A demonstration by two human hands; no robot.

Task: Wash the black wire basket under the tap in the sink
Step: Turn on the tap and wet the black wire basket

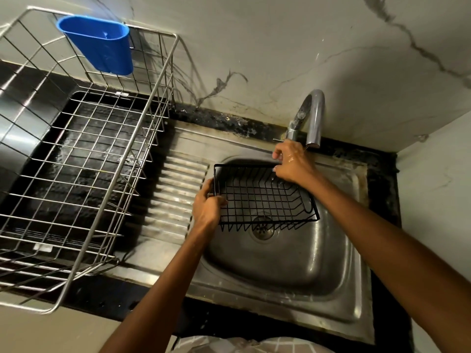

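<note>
A strip of checked cloth [244, 345] at the person's waist sits closest, right at the bottom edge, and both bare forearms reach out from it over the steel sink [331, 289].

To the left, the big steel dish rack [84, 159] takes up most of the bench [102, 299], with a blue plastic holder [99, 44] hooked on its far rim against the marbled wall. The ribbed drainboard [175, 194] lies between rack and basin.

The black wire basket [262, 197] is held tilted over the basin, above the drain [262, 228] and clear of the bottom as far as I can tell. The left hand [207, 203] grips its near-left corner, fingers curled round the rim wire. The right hand [293, 161] is at the far right rim, wet and shining, fingers bent down onto the top wire — whether they actually pinch it or only rest there I cannot tell.

The curved tap [312, 115] stands just behind that right hand. Its spout ends just beyond the knuckles, and I see no clear stream from it — perhaps a drip at the tip.

So I judge this to be the positioning step: basket brought to the sink, rinsing not plainly running. The next move likely calls for the right hand to reach the small lever [279, 140] at the tap's base, while the left hand alone keeps the basket steady under the spout — a one-handed hold on a light, springy frame that could swing.
</note>
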